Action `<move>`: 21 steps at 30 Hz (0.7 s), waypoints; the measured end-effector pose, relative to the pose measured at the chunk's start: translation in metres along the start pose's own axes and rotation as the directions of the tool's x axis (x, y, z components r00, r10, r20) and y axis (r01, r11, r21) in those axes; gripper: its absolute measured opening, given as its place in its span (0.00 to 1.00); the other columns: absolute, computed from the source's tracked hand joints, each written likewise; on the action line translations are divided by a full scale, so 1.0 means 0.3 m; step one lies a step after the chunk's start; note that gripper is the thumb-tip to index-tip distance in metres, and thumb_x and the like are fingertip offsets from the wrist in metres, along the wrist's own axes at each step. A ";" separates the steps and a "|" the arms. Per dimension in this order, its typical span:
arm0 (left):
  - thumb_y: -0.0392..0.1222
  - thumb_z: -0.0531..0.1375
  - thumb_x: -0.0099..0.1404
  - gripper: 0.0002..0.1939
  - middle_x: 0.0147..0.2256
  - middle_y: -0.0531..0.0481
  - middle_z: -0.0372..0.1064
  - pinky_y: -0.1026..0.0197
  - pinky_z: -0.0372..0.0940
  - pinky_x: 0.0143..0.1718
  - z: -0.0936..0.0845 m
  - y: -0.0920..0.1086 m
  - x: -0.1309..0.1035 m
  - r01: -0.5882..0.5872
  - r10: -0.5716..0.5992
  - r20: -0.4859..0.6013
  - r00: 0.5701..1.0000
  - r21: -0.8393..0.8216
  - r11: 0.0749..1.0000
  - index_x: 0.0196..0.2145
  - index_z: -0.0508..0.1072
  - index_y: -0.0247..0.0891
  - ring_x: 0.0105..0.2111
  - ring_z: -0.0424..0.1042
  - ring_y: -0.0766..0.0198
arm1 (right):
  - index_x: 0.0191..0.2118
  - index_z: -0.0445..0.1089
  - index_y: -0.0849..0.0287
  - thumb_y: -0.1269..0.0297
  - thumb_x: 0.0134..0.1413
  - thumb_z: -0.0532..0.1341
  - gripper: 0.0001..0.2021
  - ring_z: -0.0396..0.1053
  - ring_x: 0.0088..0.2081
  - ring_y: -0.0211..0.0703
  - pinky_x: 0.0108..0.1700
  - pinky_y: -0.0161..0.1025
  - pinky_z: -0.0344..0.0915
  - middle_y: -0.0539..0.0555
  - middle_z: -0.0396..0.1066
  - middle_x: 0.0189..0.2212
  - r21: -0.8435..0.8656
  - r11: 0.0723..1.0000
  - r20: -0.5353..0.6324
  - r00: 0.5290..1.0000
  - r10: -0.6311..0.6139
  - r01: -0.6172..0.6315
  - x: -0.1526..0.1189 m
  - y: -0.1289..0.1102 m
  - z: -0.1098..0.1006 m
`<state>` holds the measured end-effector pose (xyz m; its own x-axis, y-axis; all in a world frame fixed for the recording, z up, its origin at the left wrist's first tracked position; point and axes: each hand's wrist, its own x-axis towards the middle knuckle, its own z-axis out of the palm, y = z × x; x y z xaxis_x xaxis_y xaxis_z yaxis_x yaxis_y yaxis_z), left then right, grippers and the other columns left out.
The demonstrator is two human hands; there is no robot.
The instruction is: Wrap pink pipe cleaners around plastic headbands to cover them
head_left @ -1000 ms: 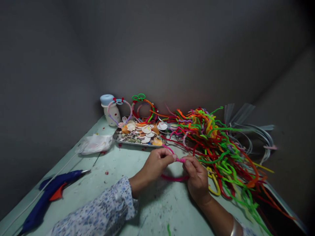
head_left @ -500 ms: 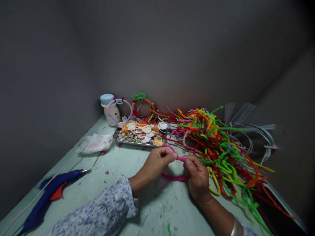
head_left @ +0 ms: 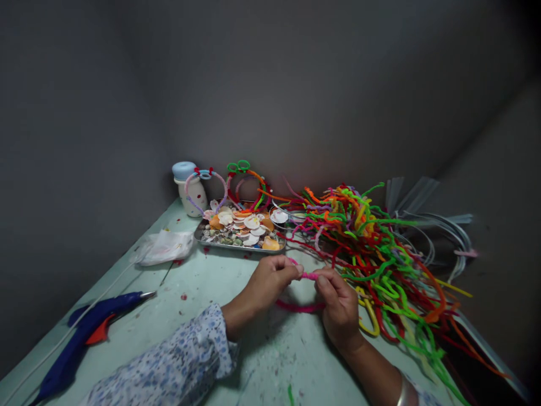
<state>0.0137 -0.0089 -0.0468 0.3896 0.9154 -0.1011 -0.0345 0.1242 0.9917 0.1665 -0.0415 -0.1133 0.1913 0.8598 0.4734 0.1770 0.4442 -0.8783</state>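
Note:
A pink fuzzy pipe-cleaner band [head_left: 300, 308] is held over the middle of the table, its lower part curving beneath both hands. My left hand [head_left: 270, 282] pinches it between thumb and fingers, and a short stretch of pink shows just above and past the fingertips. A small gap away, my right hand [head_left: 340, 307] is closed on the same band with thumb and forefinger. Between the fingertips the pink piece looks wound and thicker. Parts of the band are hidden behind the hands.
Beyond the hands sits a metal tray [head_left: 236, 247] of shells, with decorated headbands [head_left: 205, 175] and a jar [head_left: 192, 194] behind. Tangled pipe cleaners [head_left: 372, 242] lie right. A blue glue gun [head_left: 84, 332] and plastic bag [head_left: 164, 248] lie left; clear hoops [head_left: 462, 242] are far right.
Both hands keep their grip on the pink band. The pinched part between them has shifted very slightly down and to the left.

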 end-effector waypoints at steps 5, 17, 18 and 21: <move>0.46 0.60 0.55 0.13 0.18 0.59 0.52 0.62 0.42 0.23 0.001 -0.005 -0.001 0.003 -0.003 -0.006 1.000 -0.007 1.000 0.20 0.65 0.36 0.20 0.47 0.70 | 0.32 0.71 0.56 0.60 0.61 0.55 0.10 0.59 0.26 0.38 0.29 0.37 0.54 0.47 0.62 0.23 -0.003 1.000 0.003 1.000 -0.009 0.009 0.003 -0.004 0.002; 0.45 0.59 0.57 0.12 0.18 0.58 0.52 0.62 0.42 0.23 0.005 -0.010 -0.004 0.007 -0.007 -0.021 1.000 -0.003 1.000 0.21 0.66 0.36 0.20 0.47 0.70 | 0.32 0.71 0.57 0.59 0.60 0.55 0.11 0.60 0.26 0.39 0.28 0.37 0.54 0.48 0.62 0.23 -0.004 1.000 -0.001 1.000 0.003 -0.003 0.005 -0.003 0.002; 0.46 0.59 0.57 0.12 0.18 0.58 0.52 0.62 0.42 0.23 0.005 -0.010 -0.003 0.009 -0.009 -0.018 1.000 0.003 1.000 0.22 0.66 0.36 0.20 0.48 0.70 | 0.32 0.71 0.57 0.58 0.60 0.55 0.11 0.60 0.26 0.39 0.28 0.37 0.54 0.48 0.63 0.23 0.004 1.000 -0.006 1.000 0.015 -0.015 0.005 0.000 0.002; 0.50 0.59 0.58 0.15 0.19 0.58 0.54 0.63 0.45 0.23 0.004 -0.015 0.000 -0.005 0.005 -0.017 1.000 0.019 1.000 0.24 0.67 0.36 0.20 0.50 0.70 | 0.32 0.70 0.57 0.58 0.60 0.55 0.11 0.61 0.27 0.39 0.28 0.37 0.54 0.49 0.64 0.24 0.028 0.998 -0.030 0.998 0.061 -0.060 0.006 0.010 0.002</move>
<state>0.0148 -0.0100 -0.0512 0.3735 0.9225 -0.0976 -0.0188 0.1127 0.9935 0.1667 -0.0386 -0.1151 0.2310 0.8774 0.4205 0.1379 0.3983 -0.9069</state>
